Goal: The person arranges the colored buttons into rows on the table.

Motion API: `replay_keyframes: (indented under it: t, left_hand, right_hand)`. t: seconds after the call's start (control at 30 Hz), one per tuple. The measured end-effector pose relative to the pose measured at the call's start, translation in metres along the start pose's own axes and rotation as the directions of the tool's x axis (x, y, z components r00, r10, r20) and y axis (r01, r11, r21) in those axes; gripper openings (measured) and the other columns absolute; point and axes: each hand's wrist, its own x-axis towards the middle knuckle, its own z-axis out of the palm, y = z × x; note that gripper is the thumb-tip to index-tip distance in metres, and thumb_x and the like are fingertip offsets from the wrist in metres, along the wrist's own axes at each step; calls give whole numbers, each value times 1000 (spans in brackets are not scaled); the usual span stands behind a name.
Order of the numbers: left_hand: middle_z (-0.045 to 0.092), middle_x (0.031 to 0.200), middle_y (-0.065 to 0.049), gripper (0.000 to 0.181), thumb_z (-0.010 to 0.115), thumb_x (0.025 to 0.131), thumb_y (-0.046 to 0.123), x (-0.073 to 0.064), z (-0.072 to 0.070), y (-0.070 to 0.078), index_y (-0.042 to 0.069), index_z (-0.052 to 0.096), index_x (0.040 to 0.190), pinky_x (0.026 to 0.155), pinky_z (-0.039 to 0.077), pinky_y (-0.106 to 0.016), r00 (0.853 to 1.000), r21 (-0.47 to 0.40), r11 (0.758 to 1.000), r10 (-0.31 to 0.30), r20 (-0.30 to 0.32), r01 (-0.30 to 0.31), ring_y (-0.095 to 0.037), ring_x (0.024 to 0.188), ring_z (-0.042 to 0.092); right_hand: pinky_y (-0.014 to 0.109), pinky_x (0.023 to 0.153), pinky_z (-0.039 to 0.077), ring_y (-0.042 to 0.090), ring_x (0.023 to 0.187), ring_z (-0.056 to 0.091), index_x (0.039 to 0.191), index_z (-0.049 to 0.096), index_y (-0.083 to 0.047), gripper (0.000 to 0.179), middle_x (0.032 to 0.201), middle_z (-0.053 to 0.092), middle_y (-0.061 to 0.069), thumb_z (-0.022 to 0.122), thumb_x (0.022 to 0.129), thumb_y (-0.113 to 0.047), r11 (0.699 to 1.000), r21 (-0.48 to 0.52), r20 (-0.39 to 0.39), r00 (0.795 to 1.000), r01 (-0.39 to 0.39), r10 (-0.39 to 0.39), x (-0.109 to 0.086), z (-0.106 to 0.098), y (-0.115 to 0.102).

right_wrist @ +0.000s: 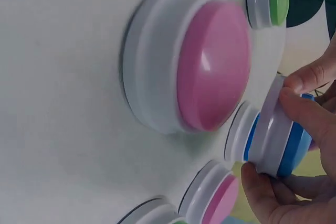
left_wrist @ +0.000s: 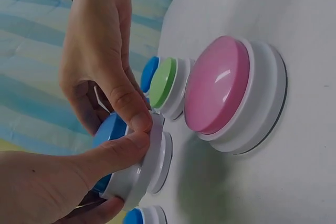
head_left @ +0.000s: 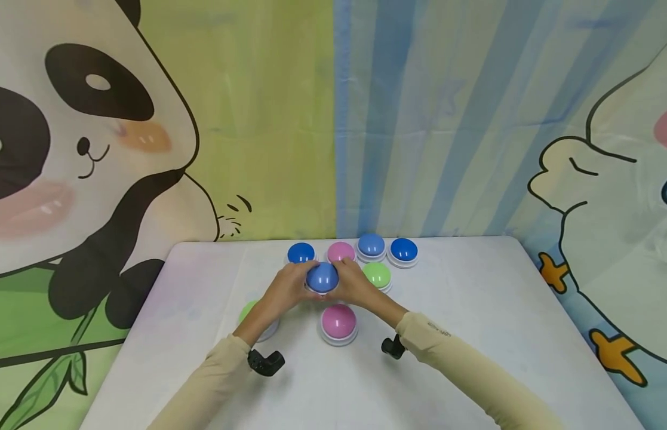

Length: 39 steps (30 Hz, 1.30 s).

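Both hands hold a blue dome push button (head_left: 322,277) with a white base, raised over the white table. My left hand (head_left: 290,283) grips its left side and my right hand (head_left: 356,283) grips its right side. In the left wrist view, the two thumbs meet on the white rim of the blue button (left_wrist: 134,169), while other fingers curl beneath and behind it. The right wrist view shows the button (right_wrist: 273,135) tilted in front of another blue one. A pink button (head_left: 338,321) stands on the table just nearer than the hands.
Behind the hands stand a blue button (head_left: 301,252), a pink one (head_left: 341,251), two more blue ones (head_left: 371,245) (head_left: 403,249) and a green one (head_left: 377,275). Another green button (head_left: 248,309) is partly hidden by the left forearm. A printed curtain (head_left: 269,119) hangs beyond the table (head_left: 473,334).
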Motion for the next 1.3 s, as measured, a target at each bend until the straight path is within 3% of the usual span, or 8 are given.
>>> replay_keyframes:
  t: [0.2,0.37,0.6,0.73,1.03,1.3]
  left_hand:
    - [66,127,-12,73,89,66,30,-14,-6,8,7,60,130,96,54,-42,999,-43,999,20,-38,-22,-27,115,63]
    - [64,129,-8,73,88,68,30,-28,-6,18,11,58,131,87,58,-34,998,-120,992,32,-47,-37,-23,112,65]
    - [66,126,-7,72,88,67,32,-48,-1,30,12,59,130,78,59,-26,999,-173,984,26,-38,-33,-21,108,65]
    - [67,125,-6,74,89,66,32,-56,1,34,11,59,130,77,59,-25,999,-178,983,39,-21,-42,-18,105,63]
    - [67,124,-5,73,88,66,37,-56,6,43,13,60,129,79,58,-25,997,-151,985,77,-20,-80,-16,106,61]
    - [67,123,-2,73,86,68,41,-41,34,61,13,59,129,89,56,-30,991,-120,984,131,-11,-131,-16,108,60]
  right_hand:
    - [45,96,53,31,114,55,133,51,3,82,123,55,19,88,69,-31,996,70,-86,995,48,-42,-21,-3,-3]
    - [48,95,53,32,120,51,135,51,0,83,129,53,17,88,69,-32,990,129,-96,994,59,-47,-45,-12,-9]
    - [43,88,57,23,106,54,126,57,0,74,108,54,11,88,68,-33,986,160,-83,996,54,-41,-73,-11,-12]
    - [42,86,58,23,103,54,123,58,2,73,106,54,11,89,66,-33,985,162,-80,995,64,-51,-84,-9,-12]
    - [42,88,57,21,103,52,122,58,2,73,104,53,9,90,65,-30,989,141,-91,995,50,-38,-95,-11,-7]
    - [40,87,57,20,104,54,127,55,2,74,112,54,11,89,66,-23,991,133,-80,997,17,-6,-111,-23,21]
